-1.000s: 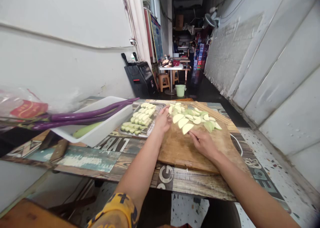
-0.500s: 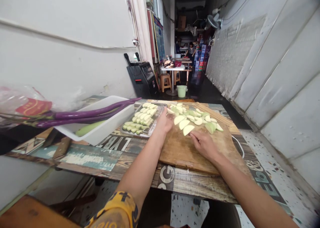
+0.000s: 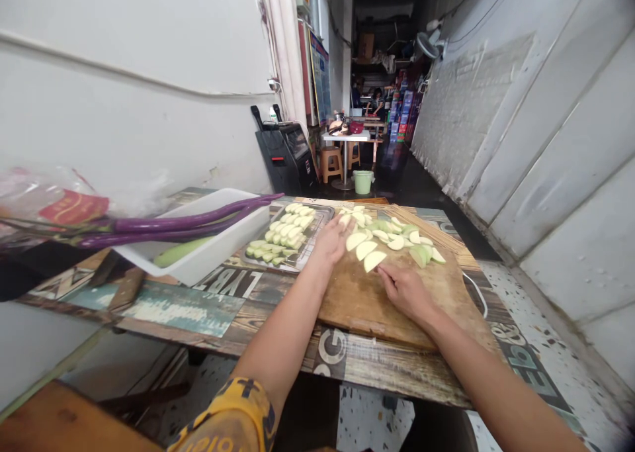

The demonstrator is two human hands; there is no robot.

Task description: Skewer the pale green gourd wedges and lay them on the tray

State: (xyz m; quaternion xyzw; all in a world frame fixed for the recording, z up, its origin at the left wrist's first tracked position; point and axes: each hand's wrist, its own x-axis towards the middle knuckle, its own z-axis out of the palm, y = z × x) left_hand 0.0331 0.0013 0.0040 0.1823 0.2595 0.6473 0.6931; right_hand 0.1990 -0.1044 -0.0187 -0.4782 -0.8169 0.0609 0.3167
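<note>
Half-moon slices (image 3: 397,242) of a pale green vegetable, zucchini by their look, lie spread over the far part of a wooden cutting board (image 3: 367,306). My right hand (image 3: 404,292) is closed in a pinch on the near end of a thin skewer, barely visible, with a short row of slices (image 3: 366,250) lined up from its fingertips. At the board's left edge, my left hand (image 3: 331,239) has its fingers closed around a slice (image 3: 344,220), partly hidden. Beside it, a metal tray (image 3: 305,257) with a wire rack holds rows of skewered slices (image 3: 288,227).
Left of the tray stands a white plastic bin (image 3: 188,274) with long purple eggplants (image 3: 173,224) across it and a light green vegetable (image 3: 181,252) inside. Thin bamboo skewers (image 3: 436,226) lie behind the board. Farther back are a black speaker (image 3: 288,157), a green bucket (image 3: 363,182) and a person (image 3: 377,104).
My left hand has shifted slightly forward and right, toward the slices at the far left of the board. The right hand stays nearly in place, and the view has turned a little.
</note>
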